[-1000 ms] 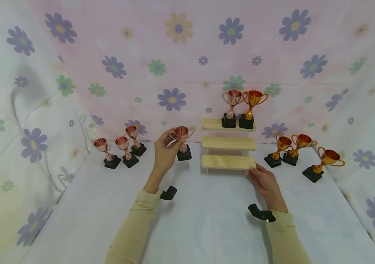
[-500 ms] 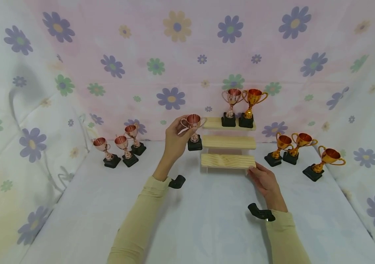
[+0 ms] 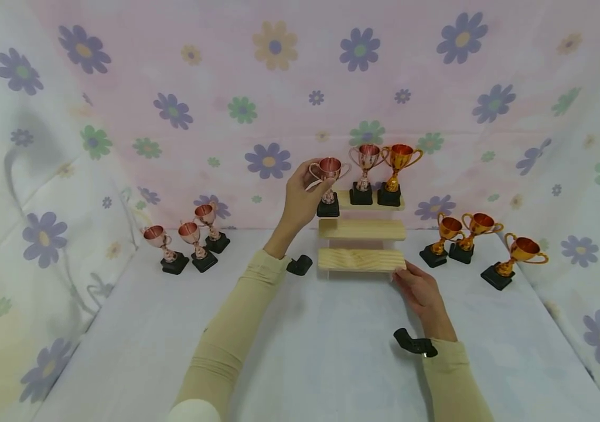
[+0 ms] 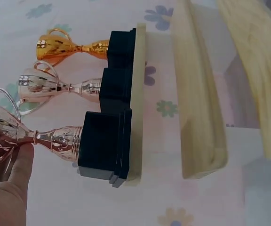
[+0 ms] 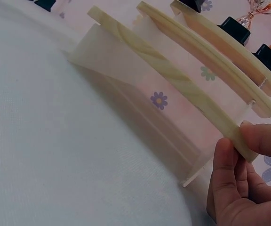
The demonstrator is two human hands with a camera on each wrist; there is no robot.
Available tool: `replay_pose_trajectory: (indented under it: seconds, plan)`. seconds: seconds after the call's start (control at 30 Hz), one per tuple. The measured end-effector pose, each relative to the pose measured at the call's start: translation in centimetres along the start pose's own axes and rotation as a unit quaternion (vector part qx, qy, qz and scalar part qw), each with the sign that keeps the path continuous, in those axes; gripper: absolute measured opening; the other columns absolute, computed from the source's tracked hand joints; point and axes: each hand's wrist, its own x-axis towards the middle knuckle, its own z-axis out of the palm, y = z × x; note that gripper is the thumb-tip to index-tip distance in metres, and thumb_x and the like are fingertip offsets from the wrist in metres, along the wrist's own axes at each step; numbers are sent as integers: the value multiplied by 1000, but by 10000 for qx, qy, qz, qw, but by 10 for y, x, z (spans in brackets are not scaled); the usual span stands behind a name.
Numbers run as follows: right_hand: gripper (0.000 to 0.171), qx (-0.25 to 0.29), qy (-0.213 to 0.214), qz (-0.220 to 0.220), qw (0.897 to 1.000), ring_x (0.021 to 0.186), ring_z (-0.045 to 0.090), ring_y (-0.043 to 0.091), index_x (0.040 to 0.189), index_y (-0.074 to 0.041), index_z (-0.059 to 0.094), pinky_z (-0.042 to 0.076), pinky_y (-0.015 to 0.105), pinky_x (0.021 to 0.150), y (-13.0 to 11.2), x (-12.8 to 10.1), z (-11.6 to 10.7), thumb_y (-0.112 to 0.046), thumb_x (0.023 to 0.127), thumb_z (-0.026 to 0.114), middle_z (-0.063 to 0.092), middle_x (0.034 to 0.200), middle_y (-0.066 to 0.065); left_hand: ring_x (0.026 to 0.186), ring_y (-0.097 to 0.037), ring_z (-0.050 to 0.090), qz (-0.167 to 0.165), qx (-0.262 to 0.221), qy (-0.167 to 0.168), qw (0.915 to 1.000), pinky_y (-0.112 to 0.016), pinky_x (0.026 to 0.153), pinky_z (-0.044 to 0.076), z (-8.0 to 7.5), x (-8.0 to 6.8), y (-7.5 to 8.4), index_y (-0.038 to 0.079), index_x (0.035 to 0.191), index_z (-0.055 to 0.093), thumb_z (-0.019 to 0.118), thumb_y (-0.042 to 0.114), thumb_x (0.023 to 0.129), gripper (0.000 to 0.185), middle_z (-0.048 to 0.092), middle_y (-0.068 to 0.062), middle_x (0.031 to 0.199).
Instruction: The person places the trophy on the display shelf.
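Observation:
My left hand (image 3: 300,196) grips a rose-copper trophy (image 3: 327,186) by its cup and stem, its black base (image 4: 105,148) at the left end of the top step (image 3: 368,201) of a three-step wooden stand (image 3: 361,259). A second copper trophy (image 3: 363,173) and a gold trophy (image 3: 396,172) stand beside it on that step. My right hand (image 3: 418,288) pinches the right end of the lowest step (image 5: 173,82), thumb (image 5: 262,139) on top.
Three copper trophies (image 3: 188,240) stand on the white table at the left. Three gold trophies (image 3: 476,243) stand at the right. Flowered cloth (image 3: 279,88) hangs behind and at both sides. Black wrist mounts (image 3: 415,344) sit on both sleeves.
My left hand has carried the copper trophy up and to the right, from table level beside the stand to the top step's left end. The right hand has stayed on the lowest step.

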Motion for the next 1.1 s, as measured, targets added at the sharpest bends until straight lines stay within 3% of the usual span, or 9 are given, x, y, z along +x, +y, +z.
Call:
replay_pose_trajectory:
  seconds: [0.2, 0.43, 0.63, 1.1]
  plan:
    - [62, 17, 7, -28, 10000, 112, 57, 5, 161, -8, 27, 51, 15, 100, 1, 0, 0, -6, 105, 54, 37, 156, 8, 112, -33, 63, -257, 210, -147, 9993, -33, 99, 55, 2, 22, -8, -5, 139, 49, 68, 7, 98, 47, 62, -22, 120]
    - [62, 20, 17, 3, 10000, 113, 57, 5, 161, -9, 27, 49, 17, 104, 1, -1, 0, -7, 105, 54, 38, 156, 8, 111, -33, 62, -356, 197, -271, 9988, -32, 93, 55, 2, 35, -17, -7, 138, 46, 65, 6, 99, 45, 59, -23, 124]
    - [63, 30, 26, 14, 10000, 118, 55, 7, 161, -10, 27, 48, 18, 105, 0, -1, -1, -8, 105, 56, 39, 155, 7, 110, -34, 62, -219, 116, -314, 9992, -28, 92, 53, 4, 40, -22, -8, 138, 46, 64, 4, 100, 44, 58, -23, 121]
    - [62, 41, 57, 30, 10000, 118, 55, 7, 161, -10, 27, 49, 17, 105, 1, 0, -1, -7, 105, 55, 39, 155, 6, 107, -33, 63, -308, 92, -369, 9988, -29, 88, 56, 7, 42, -24, -4, 139, 47, 64, 9, 101, 44, 61, -22, 124]
